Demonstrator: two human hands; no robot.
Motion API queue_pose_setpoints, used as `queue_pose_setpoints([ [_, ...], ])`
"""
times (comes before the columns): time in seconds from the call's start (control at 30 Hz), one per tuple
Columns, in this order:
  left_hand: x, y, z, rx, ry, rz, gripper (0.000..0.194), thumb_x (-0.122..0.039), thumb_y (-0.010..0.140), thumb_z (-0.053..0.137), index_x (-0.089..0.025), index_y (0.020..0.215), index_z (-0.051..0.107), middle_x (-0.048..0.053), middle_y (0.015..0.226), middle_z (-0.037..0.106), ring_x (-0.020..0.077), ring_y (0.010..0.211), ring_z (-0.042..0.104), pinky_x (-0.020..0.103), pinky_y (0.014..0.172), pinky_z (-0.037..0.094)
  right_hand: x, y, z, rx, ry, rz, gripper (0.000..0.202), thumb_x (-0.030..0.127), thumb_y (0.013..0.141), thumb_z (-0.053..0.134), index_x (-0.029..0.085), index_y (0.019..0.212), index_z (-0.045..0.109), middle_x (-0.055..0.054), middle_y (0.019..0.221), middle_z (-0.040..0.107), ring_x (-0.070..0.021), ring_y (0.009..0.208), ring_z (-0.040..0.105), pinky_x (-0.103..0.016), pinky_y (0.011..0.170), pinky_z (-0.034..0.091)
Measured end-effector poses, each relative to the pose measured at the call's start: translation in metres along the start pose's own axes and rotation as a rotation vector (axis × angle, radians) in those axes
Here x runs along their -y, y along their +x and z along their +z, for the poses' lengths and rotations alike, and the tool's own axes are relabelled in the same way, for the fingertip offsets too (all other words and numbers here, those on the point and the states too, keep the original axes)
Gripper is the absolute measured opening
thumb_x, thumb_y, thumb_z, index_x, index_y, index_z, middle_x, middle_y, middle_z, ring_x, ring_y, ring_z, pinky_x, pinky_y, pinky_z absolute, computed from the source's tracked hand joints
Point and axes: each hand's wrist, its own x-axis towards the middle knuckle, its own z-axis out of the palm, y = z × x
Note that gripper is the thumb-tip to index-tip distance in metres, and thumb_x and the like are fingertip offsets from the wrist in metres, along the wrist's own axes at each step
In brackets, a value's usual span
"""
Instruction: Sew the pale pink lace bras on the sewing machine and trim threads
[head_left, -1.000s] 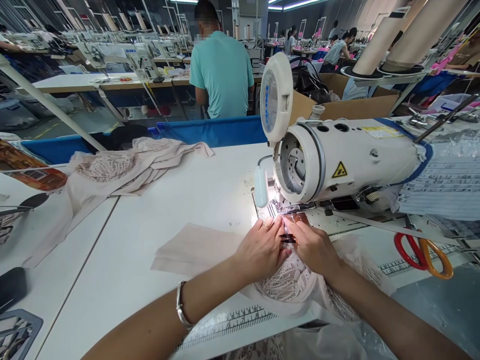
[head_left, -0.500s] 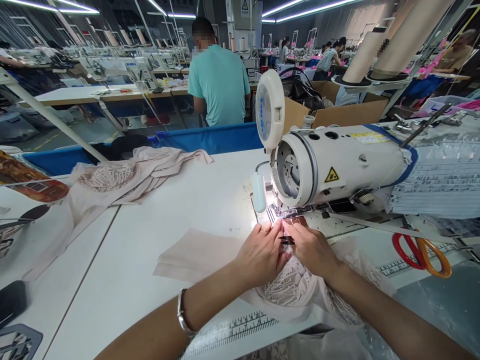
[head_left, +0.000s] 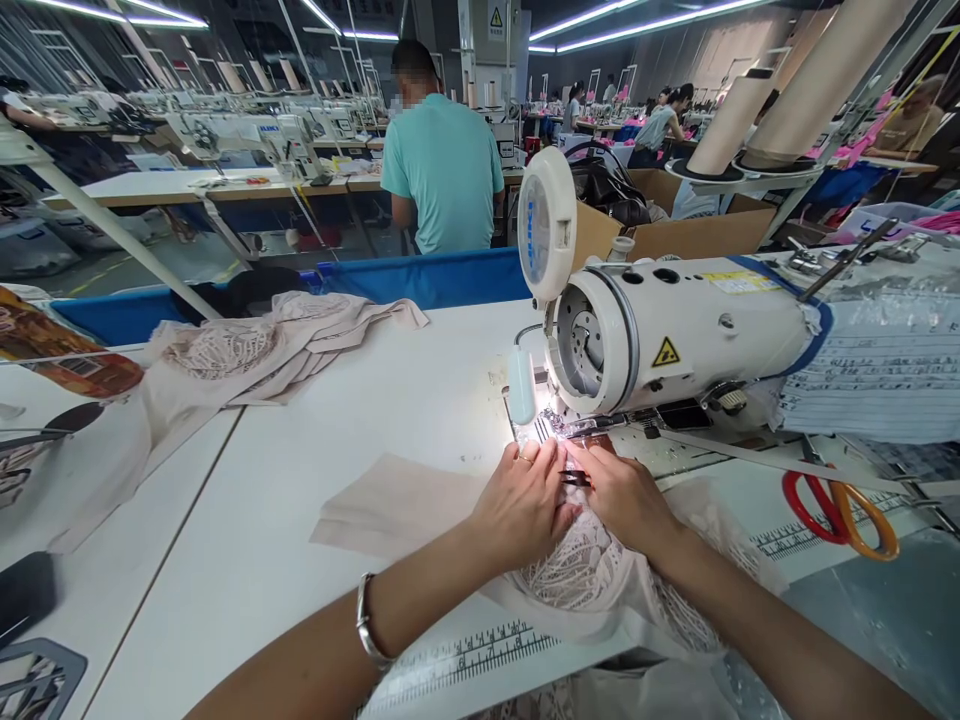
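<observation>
Pale pink lace fabric (head_left: 581, 575) lies gathered under both hands, in front of the sewing machine (head_left: 682, 320). My left hand (head_left: 521, 505) presses its fingers together on the fabric beside the lit needle area. From the other side, my right hand (head_left: 626, 500) pinches the same fabric, its fingertips nearly touching the left ones. A small dark object (head_left: 576, 478) shows between the hands; its kind is unclear. One flat fabric panel (head_left: 397, 500) spreads out to the left. My fingers partly cover the stitching spot.
Red and orange-handled scissors (head_left: 840, 512) lie at the right. More lace pieces (head_left: 225, 350) are heaped on the left of the white table (head_left: 360, 400). Thread cones (head_left: 731, 125) stand behind the machine, near a cardboard box (head_left: 697, 230). A person in a teal shirt (head_left: 442, 170) sits ahead.
The camera view has shifted slightly. Both hands stay at the needle area on the lace fabric, with hardly any visible movement.
</observation>
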Motion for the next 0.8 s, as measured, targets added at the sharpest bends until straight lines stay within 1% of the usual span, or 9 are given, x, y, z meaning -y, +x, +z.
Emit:
queue_pose_setpoints([
  [0.1,0.000,0.000,0.001,-0.004,0.015,-0.001,0.062,-0.049,0.102,0.036,-0.003,0.143,0.046,0.020,0.143,0.055,0.0328,0.122,0.053,0.048,0.103,0.033,0.000,0.001,-0.001,0.011,-0.006,0.004,0.055,0.001,0.080,0.044,0.014,0.129,0.065,-0.007,0.083,0.071,-0.0191,0.069,0.067,-0.028,0.066,0.053],
  [0.23,0.001,-0.001,0.002,-0.010,0.020,-0.006,0.062,-0.048,0.103,0.034,-0.004,0.145,0.044,0.019,0.146,0.053,0.0328,0.124,0.053,0.049,0.105,0.032,0.000,0.002,-0.001,0.004,-0.012,-0.015,0.053,0.001,0.080,0.044,0.013,0.127,0.066,-0.007,0.082,0.071,-0.0197,0.069,0.068,-0.028,0.064,0.052],
  [0.37,0.003,-0.001,0.004,-0.011,0.029,-0.005,0.062,-0.049,0.103,0.033,-0.005,0.146,0.044,0.020,0.147,0.052,0.0332,0.125,0.053,0.050,0.105,0.033,0.001,0.003,0.000,-0.023,-0.005,-0.022,0.052,0.000,0.080,0.042,0.012,0.126,0.064,-0.008,0.087,0.073,-0.0200,0.070,0.068,-0.028,0.065,0.051],
  [0.43,0.004,-0.001,0.005,-0.034,0.044,-0.002,0.062,-0.049,0.103,0.034,-0.004,0.145,0.044,0.020,0.146,0.053,0.0335,0.125,0.053,0.050,0.105,0.034,0.001,0.004,-0.001,-0.024,0.018,-0.008,0.049,-0.001,0.080,0.042,0.013,0.122,0.064,-0.008,0.090,0.073,-0.0205,0.073,0.069,-0.028,0.066,0.050],
  [0.5,0.003,0.000,0.004,-0.065,0.076,0.018,0.055,-0.042,0.104,0.037,-0.003,0.140,0.050,0.020,0.143,0.056,0.0334,0.125,0.054,0.050,0.106,0.034,0.001,0.005,-0.003,0.002,0.051,0.035,0.042,0.000,0.079,0.044,0.014,0.114,0.064,-0.007,0.086,0.072,-0.0210,0.072,0.068,-0.028,0.064,0.048],
  [0.57,0.001,0.001,0.003,-0.073,0.123,0.105,0.040,-0.029,0.104,0.039,-0.003,0.126,0.060,0.020,0.134,0.062,0.0322,0.125,0.055,0.047,0.107,0.035,-0.001,0.005,-0.005,0.032,0.098,0.097,0.032,0.002,0.081,0.046,0.016,0.105,0.061,-0.005,0.079,0.070,-0.0200,0.065,0.065,-0.027,0.058,0.045],
  [0.63,-0.002,0.000,0.002,-0.049,0.171,0.210,0.031,-0.018,0.102,0.040,-0.004,0.117,0.063,0.020,0.128,0.065,0.0313,0.125,0.057,0.044,0.108,0.037,-0.004,0.003,-0.006,0.031,0.160,0.126,0.025,0.005,0.083,0.047,0.018,0.100,0.059,-0.004,0.079,0.067,-0.0182,0.062,0.062,-0.026,0.057,0.044],
  [0.7,-0.005,-0.002,0.000,-0.015,0.189,0.254,0.030,-0.016,0.101,0.042,-0.005,0.122,0.060,0.019,0.130,0.063,0.0320,0.127,0.056,0.043,0.107,0.039,-0.007,0.000,-0.007,0.004,0.226,0.094,0.028,0.004,0.084,0.044,0.019,0.101,0.059,-0.005,0.088,0.066,-0.0172,0.068,0.063,-0.026,0.061,0.047],
  [0.8,-0.005,-0.005,-0.003,0.028,0.131,0.228,0.031,-0.018,0.098,0.047,-0.009,0.127,0.057,0.017,0.137,0.058,0.0344,0.132,0.052,0.047,0.109,0.040,-0.011,-0.002,-0.006,-0.021,0.286,0.012,0.039,0.001,0.084,0.041,0.020,0.111,0.062,-0.006,0.098,0.065,-0.0172,0.079,0.065,-0.026,0.070,0.051],
])
